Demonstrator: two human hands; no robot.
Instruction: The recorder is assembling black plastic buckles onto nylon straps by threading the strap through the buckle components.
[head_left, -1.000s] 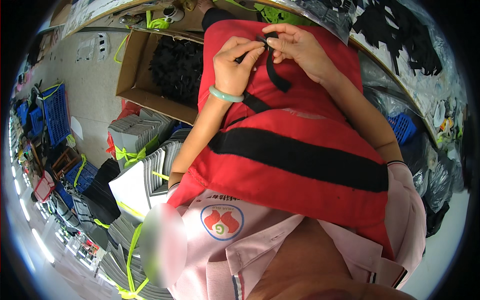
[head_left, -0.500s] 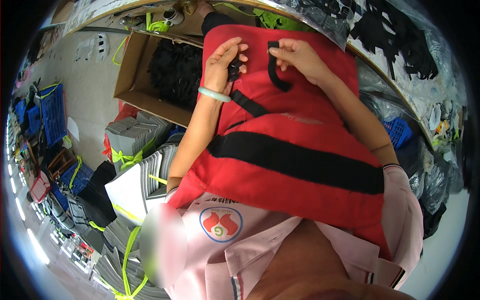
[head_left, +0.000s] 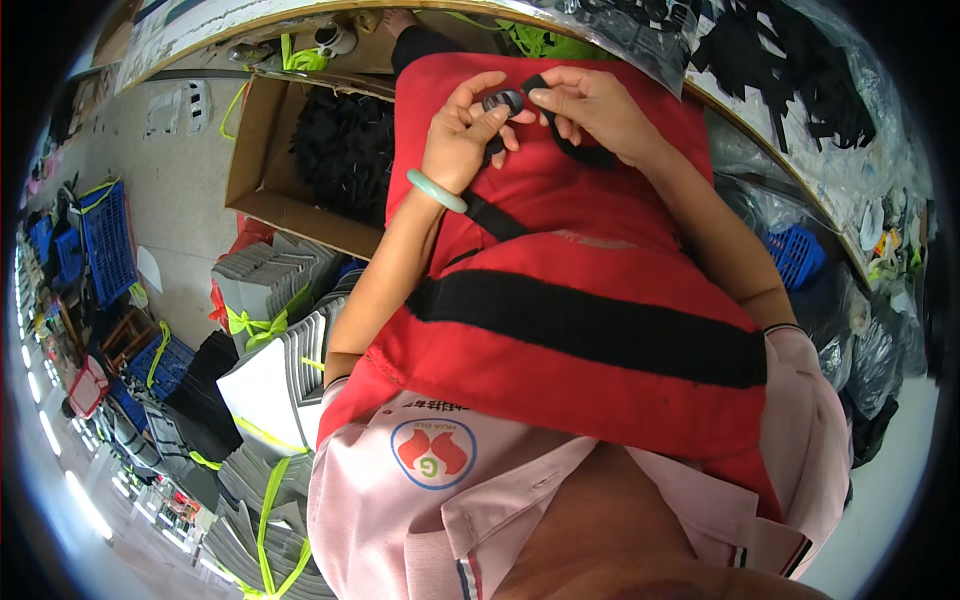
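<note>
Over the red apron (head_left: 620,210) on my lap, my two hands are close together. My left hand (head_left: 465,135), with a pale green bangle (head_left: 437,191) at its wrist, pinches a small dark buckle (head_left: 503,102) between thumb and fingers. More dark pieces show partly inside its curled fingers. My right hand (head_left: 595,110) pinches a black webbing strap (head_left: 575,150); the strap's end is beside the buckle, and its tail hangs below my fingers. I cannot tell whether the strap end touches the buckle.
A cardboard box (head_left: 250,195) of black pieces (head_left: 340,145) stands left of my lap. Bundled grey sheets (head_left: 270,370) tied with yellow-green strips lie nearer. On the table (head_left: 735,115) at right are black straps (head_left: 790,70) and clear plastic. A blue basket (head_left: 795,258) sits beneath.
My left hand has risen and turned, bringing the buckle up between thumb and fingers. My right hand has moved slightly left, and the strap end is now beside the buckle.
</note>
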